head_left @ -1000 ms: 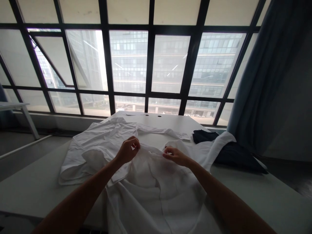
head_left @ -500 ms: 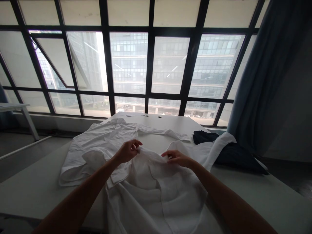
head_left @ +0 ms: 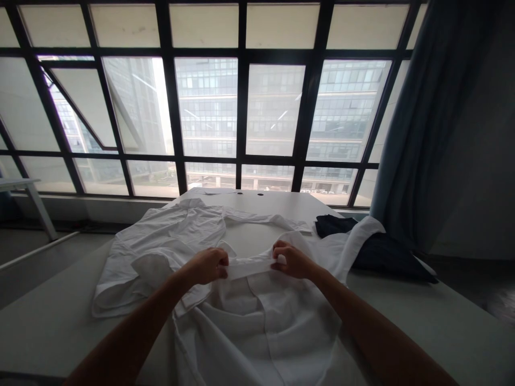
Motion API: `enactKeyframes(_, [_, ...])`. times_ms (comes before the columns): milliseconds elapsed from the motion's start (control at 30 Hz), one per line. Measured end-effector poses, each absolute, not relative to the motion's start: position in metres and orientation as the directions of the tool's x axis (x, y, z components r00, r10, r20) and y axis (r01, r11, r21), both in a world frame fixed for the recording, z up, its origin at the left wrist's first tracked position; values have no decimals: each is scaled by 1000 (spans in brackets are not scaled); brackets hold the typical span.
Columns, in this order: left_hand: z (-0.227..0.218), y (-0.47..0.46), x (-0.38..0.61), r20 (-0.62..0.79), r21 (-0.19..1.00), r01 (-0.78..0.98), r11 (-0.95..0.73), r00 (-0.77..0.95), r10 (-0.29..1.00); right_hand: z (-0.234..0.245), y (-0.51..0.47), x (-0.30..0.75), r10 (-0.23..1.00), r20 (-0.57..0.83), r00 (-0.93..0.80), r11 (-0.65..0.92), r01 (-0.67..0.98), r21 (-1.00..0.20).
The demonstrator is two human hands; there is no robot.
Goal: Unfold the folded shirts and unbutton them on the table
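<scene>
A white shirt (head_left: 257,321) lies rumpled on a pale table (head_left: 422,316), its front hanging toward me over the near edge. My left hand (head_left: 207,266) is closed on the left end of a folded band of the shirt's fabric, probably the collar (head_left: 249,266). My right hand (head_left: 290,261) is closed on the band's right end. The band is stretched flat and level between the two hands. A second white garment (head_left: 161,241) lies spread out behind and to the left of them.
A dark navy garment (head_left: 378,249) lies at the table's right side under a white sleeve. A grey curtain (head_left: 418,123) hangs at the right. Large black-framed windows stand behind the table. Another table's leg (head_left: 38,206) shows at far left.
Both hands have closed on the fabric band and pulled it taut and level between them; earlier they pinched loosely at a slack edge. The camera has tilted slightly.
</scene>
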State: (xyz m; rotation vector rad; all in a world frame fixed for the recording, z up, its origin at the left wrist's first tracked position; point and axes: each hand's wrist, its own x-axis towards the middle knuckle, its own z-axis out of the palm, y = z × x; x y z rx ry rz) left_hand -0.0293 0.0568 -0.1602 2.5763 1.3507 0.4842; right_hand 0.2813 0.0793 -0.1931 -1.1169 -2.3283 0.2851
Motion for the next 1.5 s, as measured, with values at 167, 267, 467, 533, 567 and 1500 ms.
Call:
enactKeyframes(167, [-160, 70, -33, 484, 302, 811, -501, 322, 814, -186, 78, 269, 658, 640, -396, 686, 665, -294])
enactKeyframes(267, [-154, 68, -27, 546, 228, 897, -378, 204, 813, -180, 71, 259, 652, 680, -336, 620, 752, -223])
enactKeyframes(467, [-148, 57, -12, 514, 188, 927, -323, 187, 837, -164, 62, 259, 747, 647, -151, 285, 953, -107])
enactKeyframes(533, [-150, 55, -8, 424, 349, 854, -385, 222, 878, -161, 65, 265, 787, 612, -73, 190, 974, -127])
enactKeyframes(567, [-153, 56, -6, 338, 481, 777, -405, 262, 904, -161, 67, 267, 806, 592, -28, 155, 974, -165])
enactKeyframes(1500, [-207, 47, 26, 230, 351, 710, -611, 567, 791, -187, 25, 205, 885, 169, -434, 464, 845, -264])
